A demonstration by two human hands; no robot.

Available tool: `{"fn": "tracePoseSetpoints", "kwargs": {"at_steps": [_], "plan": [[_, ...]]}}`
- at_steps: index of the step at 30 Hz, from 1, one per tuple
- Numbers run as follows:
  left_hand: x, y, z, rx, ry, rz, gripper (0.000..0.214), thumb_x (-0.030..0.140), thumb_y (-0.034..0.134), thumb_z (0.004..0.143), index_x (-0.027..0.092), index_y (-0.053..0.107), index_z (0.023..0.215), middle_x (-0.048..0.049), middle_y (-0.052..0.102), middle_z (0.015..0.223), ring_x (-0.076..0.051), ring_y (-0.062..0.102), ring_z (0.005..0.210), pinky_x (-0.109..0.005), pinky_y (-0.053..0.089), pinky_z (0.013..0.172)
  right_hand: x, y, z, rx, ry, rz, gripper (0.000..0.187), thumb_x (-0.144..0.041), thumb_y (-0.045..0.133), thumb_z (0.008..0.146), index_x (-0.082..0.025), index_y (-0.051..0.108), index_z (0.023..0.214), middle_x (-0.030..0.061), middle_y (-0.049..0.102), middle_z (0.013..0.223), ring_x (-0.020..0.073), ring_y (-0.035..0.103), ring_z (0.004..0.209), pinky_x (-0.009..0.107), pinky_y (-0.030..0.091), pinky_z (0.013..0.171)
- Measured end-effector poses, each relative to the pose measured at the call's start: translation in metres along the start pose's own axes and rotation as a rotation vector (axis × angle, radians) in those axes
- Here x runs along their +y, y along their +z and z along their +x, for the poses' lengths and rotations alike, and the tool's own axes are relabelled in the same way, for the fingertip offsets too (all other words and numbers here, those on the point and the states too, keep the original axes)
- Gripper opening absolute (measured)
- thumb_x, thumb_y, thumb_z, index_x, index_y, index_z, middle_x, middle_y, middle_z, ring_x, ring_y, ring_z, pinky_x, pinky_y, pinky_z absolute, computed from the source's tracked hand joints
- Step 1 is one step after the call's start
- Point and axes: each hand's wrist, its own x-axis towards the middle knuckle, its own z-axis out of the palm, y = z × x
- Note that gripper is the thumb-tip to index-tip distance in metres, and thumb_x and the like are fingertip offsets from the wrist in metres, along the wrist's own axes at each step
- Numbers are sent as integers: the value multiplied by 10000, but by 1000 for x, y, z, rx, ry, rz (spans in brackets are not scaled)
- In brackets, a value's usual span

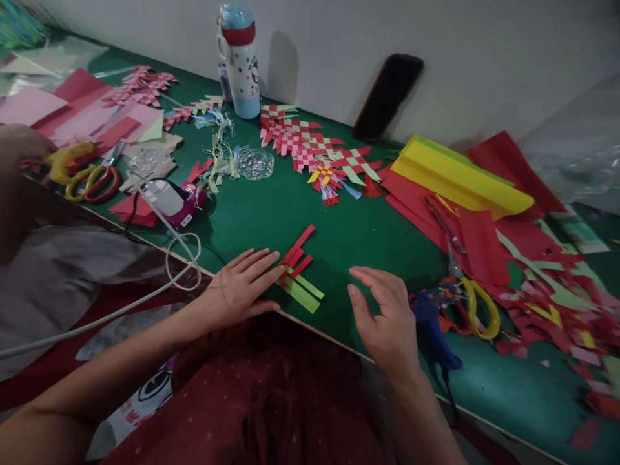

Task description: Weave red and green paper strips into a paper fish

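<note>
One left hand (242,284) flat, touching paper strips (301,294), right hand (386,316) half-curled, empty, clear dish (270,169) holding small bits (256,165)

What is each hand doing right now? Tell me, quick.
Left hand: open, palm down, fingertips at the red and light-green paper strips, not gripping.
Right hand: open, thumb apart from the fingers, holding nothing.

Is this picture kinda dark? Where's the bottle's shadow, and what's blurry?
Head view: yes, rather dim; head view: the bottle's shadow is on the wall, just right of it; head view: the red scrap at lower right looks blurry.
</note>
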Motion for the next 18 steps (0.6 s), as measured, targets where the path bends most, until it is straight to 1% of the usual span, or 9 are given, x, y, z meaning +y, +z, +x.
{"fn": "tracePoseSetpoints", "kwargs": {"at_steps": [3,6,8,10,14,18], "plan": [[-4,-3,-8,-31,24,-2,541,509,506,922,165,505,1340,-113,501,1417,-281,387,1366,-483,280,1151,-12,10,3,-51,-79,-10,242,-229,497,922,-237,641,1117,65,690,1045,230,573,1032,424,458,915],[-7,2,-8,-53,86,-2,570,528,460,939,158,463,1372,-94,482,1436,-268,363,1381,-493,195,1180,-28,26,4,-175,-160,-78,253,-230,495,930,-235,639,1137,48,696,1104,239,547,1071,414,411,914],[-9,6,-7,-61,106,-6,598,548,432,942,149,440,1388,-93,465,1448,-265,353,1387,-491,173,1185,-36,36,3,-250,-187,-152,264,-272,521,927,-243,633,1164,39,687,1157,256,531,1096,430,368,908],[-11,9,-6,-57,113,-14,615,559,416,944,146,422,1399,-94,463,1449,-266,349,1388,-489,181,1182,-39,42,-1,-295,-207,-197,292,-309,554,913,-246,622,1190,41,681,1183,270,521,1108,442,337,905],[-14,11,-7,-68,120,-56,627,556,436,938,156,395,1419,-108,478,1436,-272,342,1392,-509,218,1165,-37,44,-9,-343,-233,-240,313,-336,576,903,-236,610,1197,43,675,1204,281,519,1103,452,305,903],[-15,9,-8,-77,128,-71,616,542,437,942,165,384,1427,-112,485,1431,-264,329,1400,-519,187,1172,-34,40,-11,-343,-202,-236,333,-390,522,930,-200,608,1190,66,665,1210,268,516,1098,438,314,912]]}}
